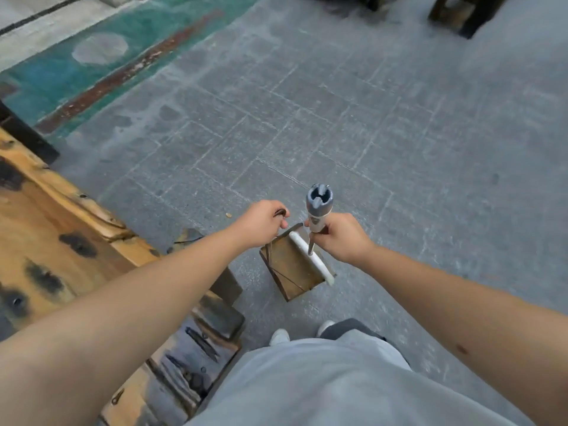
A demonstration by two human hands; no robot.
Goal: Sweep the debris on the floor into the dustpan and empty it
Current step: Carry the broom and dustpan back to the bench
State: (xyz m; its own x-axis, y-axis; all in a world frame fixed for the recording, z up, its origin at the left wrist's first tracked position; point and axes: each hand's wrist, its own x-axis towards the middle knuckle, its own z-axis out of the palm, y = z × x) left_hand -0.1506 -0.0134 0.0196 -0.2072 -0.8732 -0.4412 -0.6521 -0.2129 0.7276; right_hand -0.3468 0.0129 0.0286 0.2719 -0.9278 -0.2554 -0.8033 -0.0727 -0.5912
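Note:
My left hand [262,224] is closed around a thin dark wire handle from which a brown box-shaped dustpan [290,269] hangs just above the grey paved floor. My right hand [339,238] grips a broom handle [319,207] with a grey and white cap, seen end-on. The broom's white head [310,253] lies along the right edge of the dustpan. A small tan scrap of debris [228,214] lies on the floor just left of my left hand. What the dustpan holds is unclear.
A rough wooden table [58,241] with dark burn marks fills the left side, with a wooden bench [209,330] beside my legs. Green painted floor [76,75] lies at the far left. Dark wooden furniture legs [464,13] stand at the top right. My white shoes [279,336] show below.

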